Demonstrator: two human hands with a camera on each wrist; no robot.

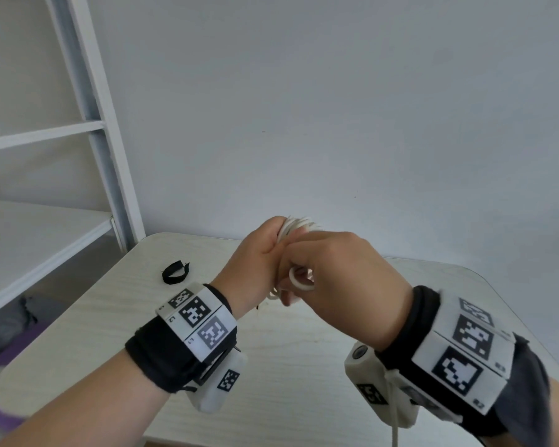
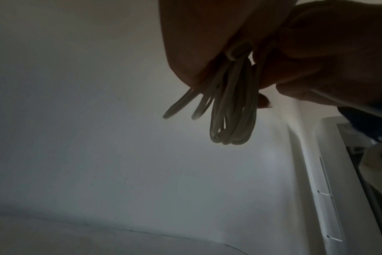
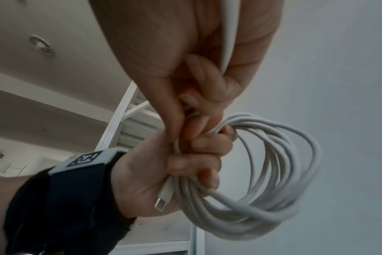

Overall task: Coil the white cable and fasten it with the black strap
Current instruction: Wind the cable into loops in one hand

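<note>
Right now your left hand (image 1: 259, 262) is raised above the table (image 1: 291, 366), its fingers curled tight around one side of the white cable (image 3: 262, 181), which is gathered into a bundle of many loops. From the right wrist view you can see those loops fanning out to the side of your fist, and a connector plug (image 3: 164, 198) sticking out under your left palm. Your right hand (image 1: 339, 279) is pressed up against the left one, fingers curled as well, clamped on a free run of the cable; a strand (image 3: 228, 34) runs along your right palm, and a small loop (image 1: 300, 280) shows between your thumb and fingers in the head view. The left wrist view is dark, but it shows the narrow ends of the loops (image 2: 231, 110) hanging out from between your two hands. The black strap (image 1: 176, 271) lies curled on the table near its far left corner, well apart from both hands and touched by neither. A white shelf frame (image 1: 94, 124) stands beyond the table's left edge, and both wrists carry black bands with printed markers.
</note>
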